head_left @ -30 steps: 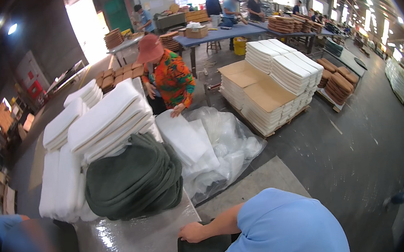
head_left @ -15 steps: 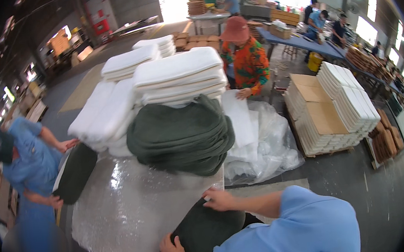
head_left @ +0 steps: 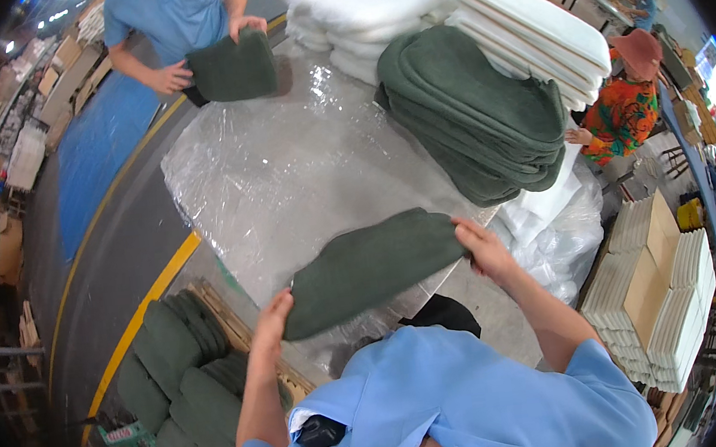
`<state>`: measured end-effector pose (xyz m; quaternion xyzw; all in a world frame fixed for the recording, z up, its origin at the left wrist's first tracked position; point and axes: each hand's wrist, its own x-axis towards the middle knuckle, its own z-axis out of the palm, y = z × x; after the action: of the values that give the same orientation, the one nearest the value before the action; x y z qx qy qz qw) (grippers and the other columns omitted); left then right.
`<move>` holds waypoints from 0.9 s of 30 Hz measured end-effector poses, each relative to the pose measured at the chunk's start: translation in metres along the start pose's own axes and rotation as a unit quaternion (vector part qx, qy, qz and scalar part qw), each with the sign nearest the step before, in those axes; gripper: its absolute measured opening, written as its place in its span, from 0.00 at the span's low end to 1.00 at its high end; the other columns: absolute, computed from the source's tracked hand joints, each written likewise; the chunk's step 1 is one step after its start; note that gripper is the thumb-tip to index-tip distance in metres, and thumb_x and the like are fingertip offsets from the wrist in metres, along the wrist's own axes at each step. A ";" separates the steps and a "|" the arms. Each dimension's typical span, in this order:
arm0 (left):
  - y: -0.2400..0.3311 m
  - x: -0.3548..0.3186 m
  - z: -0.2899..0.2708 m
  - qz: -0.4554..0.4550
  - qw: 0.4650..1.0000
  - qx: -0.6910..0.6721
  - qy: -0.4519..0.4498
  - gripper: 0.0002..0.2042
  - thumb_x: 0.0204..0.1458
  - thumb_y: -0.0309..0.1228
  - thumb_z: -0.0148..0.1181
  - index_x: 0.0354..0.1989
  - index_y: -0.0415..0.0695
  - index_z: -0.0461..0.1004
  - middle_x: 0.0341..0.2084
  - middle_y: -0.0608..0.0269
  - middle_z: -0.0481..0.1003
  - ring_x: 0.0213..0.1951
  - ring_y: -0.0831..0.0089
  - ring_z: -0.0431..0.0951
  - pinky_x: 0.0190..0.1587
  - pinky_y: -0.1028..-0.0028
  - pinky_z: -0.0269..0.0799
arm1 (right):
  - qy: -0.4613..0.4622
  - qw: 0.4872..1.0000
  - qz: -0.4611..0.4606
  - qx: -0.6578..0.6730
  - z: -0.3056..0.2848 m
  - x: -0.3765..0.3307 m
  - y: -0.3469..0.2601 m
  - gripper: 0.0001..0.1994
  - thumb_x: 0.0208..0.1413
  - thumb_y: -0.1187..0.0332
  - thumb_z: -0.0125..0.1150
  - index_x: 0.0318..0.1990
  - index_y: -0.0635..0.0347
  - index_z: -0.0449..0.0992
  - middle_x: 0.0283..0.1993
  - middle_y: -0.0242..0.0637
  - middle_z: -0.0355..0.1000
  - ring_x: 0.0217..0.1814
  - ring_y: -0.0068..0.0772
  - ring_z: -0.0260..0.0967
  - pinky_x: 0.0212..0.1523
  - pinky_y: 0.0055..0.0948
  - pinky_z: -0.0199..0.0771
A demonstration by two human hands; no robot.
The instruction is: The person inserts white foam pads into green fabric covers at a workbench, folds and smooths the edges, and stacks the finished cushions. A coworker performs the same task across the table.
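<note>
L grip & R grip each pinch one end of green pad, held betw. them over desk edge; looks like 2-hand handling step, next move prob. needs both ends steady, clear of pad stack beyond R grip.

Both arms extend in front of the torso, forearms bare. Left forearm runs nearly straight away from the body, tipped slightly inward. Left grip closed in a pinch, fingertips partly hidden. Right forearm slants inward, more steeply angled than the left. Right grip also closed, reaching farther forward than the left; some fingers out of sight underneath. Grips well apart, roughly facing each other.
</note>
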<state>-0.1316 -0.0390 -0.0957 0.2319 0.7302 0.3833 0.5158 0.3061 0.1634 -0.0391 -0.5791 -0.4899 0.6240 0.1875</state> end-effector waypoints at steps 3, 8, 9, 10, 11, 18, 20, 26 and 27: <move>0.052 -0.026 -0.002 -0.098 0.984 -0.141 -0.039 0.27 0.71 0.50 0.50 0.71 0.45 0.66 0.45 0.61 0.78 0.40 0.70 0.80 0.37 0.62 0.81 | -0.007 0.995 0.021 -0.093 0.000 0.004 -0.036 0.26 0.73 0.46 0.50 0.68 0.49 0.75 0.33 0.38 0.77 0.21 0.29 0.69 0.25 0.34 0.71; 0.051 -0.023 0.026 -0.083 0.986 -0.139 0.035 0.21 0.72 0.47 0.50 0.66 0.49 0.71 0.45 0.66 0.77 0.43 0.69 0.80 0.36 0.65 0.79 | 0.057 0.961 -0.048 -0.267 0.018 0.031 -0.027 0.28 0.74 0.45 0.44 0.68 0.53 0.74 0.50 0.53 0.80 0.50 0.53 0.78 0.58 0.43 0.73; 0.043 -0.025 0.026 -0.079 0.985 -0.143 0.045 0.21 0.72 0.47 0.50 0.65 0.50 0.72 0.45 0.67 0.77 0.42 0.69 0.80 0.36 0.65 0.79 | 0.067 0.959 -0.055 -0.270 0.018 0.032 -0.017 0.28 0.74 0.44 0.43 0.68 0.53 0.74 0.54 0.55 0.80 0.57 0.56 0.77 0.64 0.44 0.71; 0.035 -0.025 0.026 -0.076 0.984 -0.154 0.039 0.20 0.72 0.46 0.50 0.65 0.50 0.72 0.44 0.67 0.78 0.42 0.70 0.80 0.36 0.64 0.79 | 0.070 0.959 -0.071 -0.266 0.019 0.035 -0.007 0.28 0.74 0.44 0.44 0.68 0.54 0.73 0.55 0.55 0.80 0.60 0.54 0.76 0.65 0.42 0.70; 0.020 -0.021 0.023 -0.071 0.983 -0.165 0.036 0.19 0.72 0.45 0.50 0.64 0.51 0.73 0.44 0.67 0.78 0.41 0.70 0.80 0.36 0.63 0.79 | 0.072 0.958 -0.091 -0.262 0.021 0.040 0.002 0.29 0.74 0.44 0.45 0.68 0.54 0.73 0.57 0.54 0.79 0.62 0.52 0.75 0.67 0.40 0.69; 0.029 0.002 0.015 -0.125 0.967 -0.221 0.014 0.16 0.71 0.44 0.51 0.59 0.51 0.76 0.41 0.65 0.79 0.36 0.66 0.80 0.32 0.62 0.77 | 0.057 0.994 -0.017 -0.093 0.021 0.075 -0.001 0.31 0.75 0.44 0.47 0.64 0.65 0.76 0.55 0.41 0.79 0.59 0.33 0.71 0.67 0.32 0.63; 0.039 -0.005 0.007 -0.134 0.960 -0.245 0.019 0.17 0.71 0.45 0.50 0.59 0.51 0.76 0.40 0.64 0.79 0.33 0.64 0.81 0.32 0.62 0.78 | 0.025 0.989 -0.028 -0.143 0.023 0.074 -0.030 0.38 0.72 0.37 0.45 0.59 0.71 0.79 0.49 0.48 0.81 0.52 0.38 0.79 0.51 0.37 0.78; 0.052 -0.043 -0.007 -0.129 0.964 -0.219 0.081 0.20 0.72 0.45 0.48 0.62 0.48 0.75 0.49 0.55 0.79 0.49 0.55 0.80 0.48 0.52 0.78 | -0.028 0.981 0.057 -0.186 0.026 0.053 -0.078 0.41 0.71 0.32 0.39 0.56 0.67 0.81 0.32 0.45 0.78 0.25 0.32 0.79 0.22 0.31 0.77; 0.051 -0.045 0.002 -0.122 0.966 -0.187 0.132 0.20 0.72 0.45 0.48 0.62 0.47 0.76 0.52 0.53 0.79 0.53 0.53 0.79 0.52 0.50 0.77 | -0.014 0.970 0.084 -0.229 0.030 0.055 -0.079 0.40 0.72 0.34 0.38 0.56 0.67 0.81 0.34 0.48 0.79 0.33 0.44 0.82 0.32 0.41 0.81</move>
<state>-0.1171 -0.0403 -0.0292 -0.0121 0.7299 0.4744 0.4920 0.2381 0.2315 -0.0082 -0.6367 -0.5720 0.5171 -0.0098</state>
